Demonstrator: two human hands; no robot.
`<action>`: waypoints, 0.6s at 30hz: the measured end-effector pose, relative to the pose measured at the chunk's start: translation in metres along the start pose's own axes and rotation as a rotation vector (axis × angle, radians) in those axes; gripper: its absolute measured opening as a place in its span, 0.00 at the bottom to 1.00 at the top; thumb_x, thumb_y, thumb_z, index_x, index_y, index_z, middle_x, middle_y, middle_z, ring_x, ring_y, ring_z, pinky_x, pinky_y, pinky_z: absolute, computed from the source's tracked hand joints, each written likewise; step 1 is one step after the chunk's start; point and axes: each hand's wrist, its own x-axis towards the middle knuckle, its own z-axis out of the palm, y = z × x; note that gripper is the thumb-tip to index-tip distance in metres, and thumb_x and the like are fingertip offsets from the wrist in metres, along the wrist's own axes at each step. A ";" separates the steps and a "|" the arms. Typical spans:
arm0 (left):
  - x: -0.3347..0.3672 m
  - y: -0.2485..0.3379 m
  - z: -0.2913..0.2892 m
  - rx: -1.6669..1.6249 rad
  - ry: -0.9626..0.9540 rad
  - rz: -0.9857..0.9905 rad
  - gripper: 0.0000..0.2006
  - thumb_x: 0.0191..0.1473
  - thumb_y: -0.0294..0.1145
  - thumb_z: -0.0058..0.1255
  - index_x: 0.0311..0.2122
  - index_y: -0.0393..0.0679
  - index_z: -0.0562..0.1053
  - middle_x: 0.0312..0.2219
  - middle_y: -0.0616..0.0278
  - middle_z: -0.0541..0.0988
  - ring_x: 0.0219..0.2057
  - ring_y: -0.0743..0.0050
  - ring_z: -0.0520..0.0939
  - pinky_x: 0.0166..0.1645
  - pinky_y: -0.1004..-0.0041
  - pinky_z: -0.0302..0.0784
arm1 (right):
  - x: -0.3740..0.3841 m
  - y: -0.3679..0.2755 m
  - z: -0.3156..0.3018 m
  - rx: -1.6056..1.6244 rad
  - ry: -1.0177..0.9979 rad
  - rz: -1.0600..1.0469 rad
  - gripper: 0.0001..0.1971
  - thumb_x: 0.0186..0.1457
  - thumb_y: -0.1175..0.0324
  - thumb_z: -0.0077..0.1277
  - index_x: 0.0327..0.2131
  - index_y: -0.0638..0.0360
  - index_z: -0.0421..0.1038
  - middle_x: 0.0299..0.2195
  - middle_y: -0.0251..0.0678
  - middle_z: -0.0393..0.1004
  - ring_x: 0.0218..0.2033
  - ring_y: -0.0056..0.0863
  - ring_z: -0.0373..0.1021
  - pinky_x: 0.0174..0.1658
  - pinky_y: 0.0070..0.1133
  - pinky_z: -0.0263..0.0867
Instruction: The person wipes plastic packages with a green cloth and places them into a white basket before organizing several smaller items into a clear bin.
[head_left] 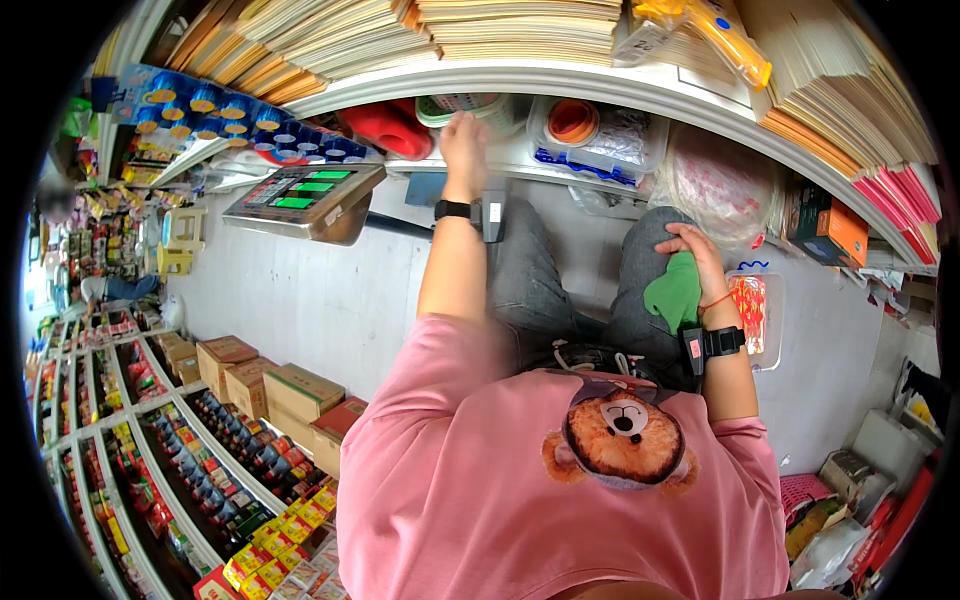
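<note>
Right hand (690,250): grip closed on a green cloth (675,292), soft and crumpled, pressed against the right knee; its long axis runs down the thigh, toward the person. Left hand (465,140): raised to the white shelf (600,85), blurred; whether its grip is apart or together cannot be told, and any contact with the pale round container (470,105) is unclear. Just beside it lie a red rounded object (390,130) and a clear plastic box (600,135). Stacked flat paper goods (520,25) above are cut off by the frame edge.
</note>
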 end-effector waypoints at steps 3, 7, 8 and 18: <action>0.014 0.015 -0.008 -0.006 0.070 0.041 0.12 0.57 0.27 0.51 0.45 0.37 0.68 0.35 0.63 0.75 0.37 0.74 0.77 0.42 0.74 0.77 | 0.006 0.000 0.009 -0.034 0.009 -0.008 0.15 0.60 0.58 0.46 0.42 0.59 0.70 0.29 0.41 0.78 0.21 0.19 0.69 0.24 0.17 0.65; 0.050 -0.003 -0.050 0.010 0.135 -0.029 0.22 0.57 0.29 0.51 0.54 0.33 0.61 0.47 0.51 0.70 0.43 0.62 0.75 0.49 0.66 0.77 | 0.004 -0.001 0.015 -0.084 -0.006 -0.022 0.14 0.60 0.59 0.46 0.42 0.59 0.70 0.29 0.41 0.78 0.21 0.19 0.69 0.24 0.18 0.65; 0.056 -0.012 -0.056 -0.033 0.175 -0.110 0.22 0.58 0.29 0.51 0.54 0.33 0.61 0.48 0.50 0.69 0.44 0.60 0.75 0.50 0.66 0.76 | 0.002 -0.001 0.015 -0.090 0.008 -0.025 0.14 0.60 0.59 0.46 0.42 0.59 0.70 0.29 0.41 0.78 0.21 0.19 0.69 0.24 0.17 0.65; 0.082 -0.040 -0.042 -0.198 0.115 -0.459 0.24 0.62 0.43 0.43 0.56 0.36 0.60 0.52 0.50 0.67 0.54 0.59 0.68 0.58 0.63 0.66 | -0.018 -0.002 0.012 -0.101 0.109 -0.058 0.13 0.60 0.61 0.46 0.41 0.59 0.71 0.27 0.39 0.78 0.21 0.17 0.68 0.24 0.16 0.64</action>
